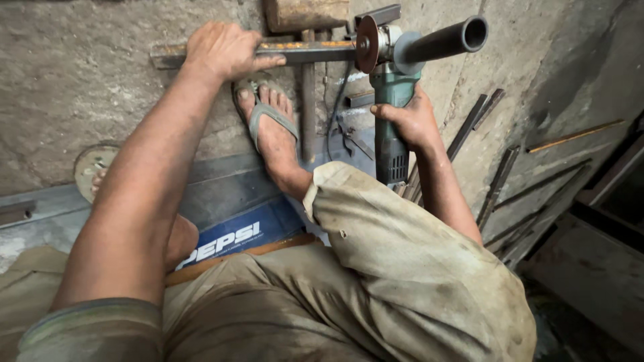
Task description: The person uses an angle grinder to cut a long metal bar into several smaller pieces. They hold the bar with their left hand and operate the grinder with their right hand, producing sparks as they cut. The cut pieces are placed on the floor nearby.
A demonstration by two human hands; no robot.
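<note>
Rough concrete floor (80, 80) lies under your work, where a rusty steel bar (308, 51) rests flat across the top. Your left hand (225, 50) presses down on it, fingers closed over its edge. Your right hand (409, 121) grips the green angle grinder (389, 114), whose disc (367, 44) meets the bar. Your sandalled foot (272, 127) sits just below, with loose metal strips (496, 181) to the right

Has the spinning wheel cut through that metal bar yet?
Not yet, it seems. The metal bar looks whole. The left hand presses it down, and the right hand holds the green grinder, its disc at the bar. No sparks show. The cutting looks still to do.
</note>
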